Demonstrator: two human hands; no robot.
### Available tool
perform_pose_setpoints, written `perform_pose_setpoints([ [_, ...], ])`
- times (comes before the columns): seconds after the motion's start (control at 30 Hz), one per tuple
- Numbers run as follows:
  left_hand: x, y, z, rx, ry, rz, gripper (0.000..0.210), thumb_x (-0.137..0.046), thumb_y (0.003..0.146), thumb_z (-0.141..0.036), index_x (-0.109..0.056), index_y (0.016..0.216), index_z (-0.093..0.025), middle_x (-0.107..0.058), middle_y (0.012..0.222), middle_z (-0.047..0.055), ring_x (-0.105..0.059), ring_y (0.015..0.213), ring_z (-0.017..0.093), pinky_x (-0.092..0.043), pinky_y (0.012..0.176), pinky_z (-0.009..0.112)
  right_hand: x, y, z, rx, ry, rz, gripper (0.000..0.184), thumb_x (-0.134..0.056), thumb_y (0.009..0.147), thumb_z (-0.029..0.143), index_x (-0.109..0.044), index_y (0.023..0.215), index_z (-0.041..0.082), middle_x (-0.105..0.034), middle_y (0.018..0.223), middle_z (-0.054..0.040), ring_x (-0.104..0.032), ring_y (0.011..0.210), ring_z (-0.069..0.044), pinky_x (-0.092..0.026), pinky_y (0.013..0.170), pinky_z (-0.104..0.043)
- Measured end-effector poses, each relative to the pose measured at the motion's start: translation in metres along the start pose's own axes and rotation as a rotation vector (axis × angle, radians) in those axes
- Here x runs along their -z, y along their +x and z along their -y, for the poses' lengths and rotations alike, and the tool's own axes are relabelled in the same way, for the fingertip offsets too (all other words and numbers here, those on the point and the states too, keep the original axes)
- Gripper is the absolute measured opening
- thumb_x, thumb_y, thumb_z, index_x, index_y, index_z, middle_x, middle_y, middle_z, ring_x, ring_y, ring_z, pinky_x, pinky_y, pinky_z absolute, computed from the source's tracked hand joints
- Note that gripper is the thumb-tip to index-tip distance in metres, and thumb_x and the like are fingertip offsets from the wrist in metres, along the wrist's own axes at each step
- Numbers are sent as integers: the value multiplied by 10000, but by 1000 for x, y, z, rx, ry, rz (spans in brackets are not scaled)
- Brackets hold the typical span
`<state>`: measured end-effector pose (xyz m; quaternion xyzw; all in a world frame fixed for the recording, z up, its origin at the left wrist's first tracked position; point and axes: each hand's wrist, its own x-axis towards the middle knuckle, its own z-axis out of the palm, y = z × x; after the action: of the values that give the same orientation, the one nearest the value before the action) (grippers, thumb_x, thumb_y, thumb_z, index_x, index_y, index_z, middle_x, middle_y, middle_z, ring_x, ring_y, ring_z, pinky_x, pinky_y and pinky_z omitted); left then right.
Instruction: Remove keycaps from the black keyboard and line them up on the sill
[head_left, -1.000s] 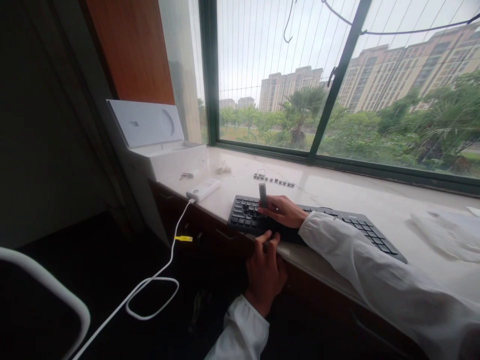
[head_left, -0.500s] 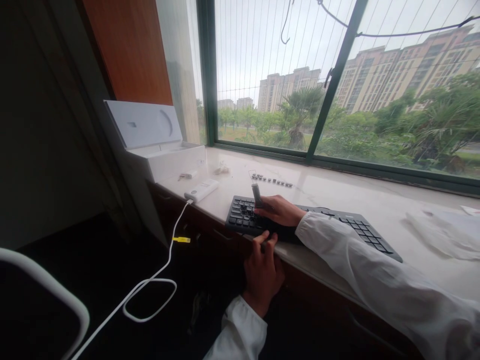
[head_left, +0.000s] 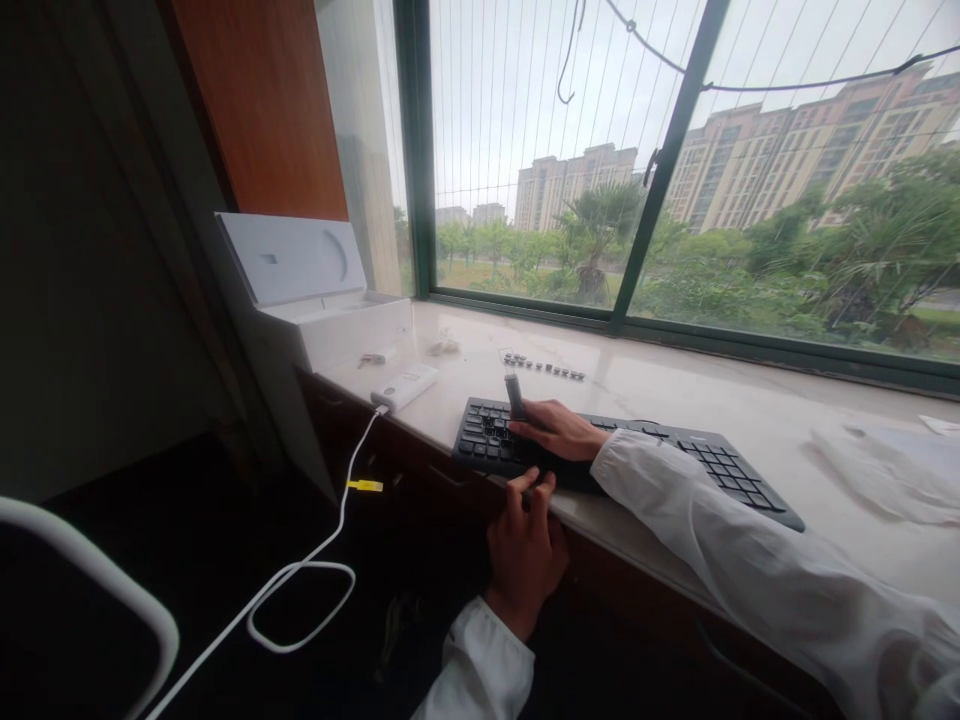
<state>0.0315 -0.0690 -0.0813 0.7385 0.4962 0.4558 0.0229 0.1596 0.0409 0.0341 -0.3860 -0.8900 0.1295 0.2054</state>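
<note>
A black keyboard [head_left: 727, 470] lies along the windowsill, with some keycaps gone from its left part. My right hand [head_left: 562, 430] rests over it, closed around a keycap puller [head_left: 514, 396] with a short dark handle. A thin wire loop rises from the handle's upper end; the lower end is hidden by fingers and keys. Below, my left hand [head_left: 526, 550] grips the keyboard's front edge with two fingertips on top; its thumb is hidden. Behind the keyboard, several loose keycaps [head_left: 549, 368] stand in a row.
An opened white box [head_left: 352, 330] stands at the sill's left end. Nearer lies a white power bank [head_left: 405, 387] with a white cable [head_left: 341, 510] hanging off the edge. Crumpled clear plastic [head_left: 877, 470] lies at right. A green-framed window [head_left: 517, 298] borders the back.
The whole view has shifted slightly downward. Both hands, the keycap puller and the keyboard keep nearly the same places relative to one another.
</note>
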Motion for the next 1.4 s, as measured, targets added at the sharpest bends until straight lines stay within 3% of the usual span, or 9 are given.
perform_pose_setpoints([
  [0.57,0,-1,-1,8,5,-11,548,-547,770,-61,-515,1270,-282,-525,1285,52,-592,1111,179,-552,832,263,0,2,3,-32,8,28,432,-366,946,568,-570,944,187,-629,848,-30,-536,742,-164,-405,714,-290],
  [0.87,-3,-1,-1,10,-29,-22,552,-531,759,-38,-518,1262,-267,-528,1274,58,-573,1146,186,-546,875,276,2,-2,3,-26,37,-90,417,-369,944,548,-572,956,183,-596,801,-14,-504,708,-152,-397,682,-278],
  [1.4,-3,-1,-1,13,-33,-6,556,-515,773,-44,-504,1280,-272,-508,1287,62,-570,1138,187,-547,864,278,0,-3,2,-5,14,-81,434,-402,937,553,-609,952,173,-587,767,-17,-511,680,-143,-392,658,-265],
])
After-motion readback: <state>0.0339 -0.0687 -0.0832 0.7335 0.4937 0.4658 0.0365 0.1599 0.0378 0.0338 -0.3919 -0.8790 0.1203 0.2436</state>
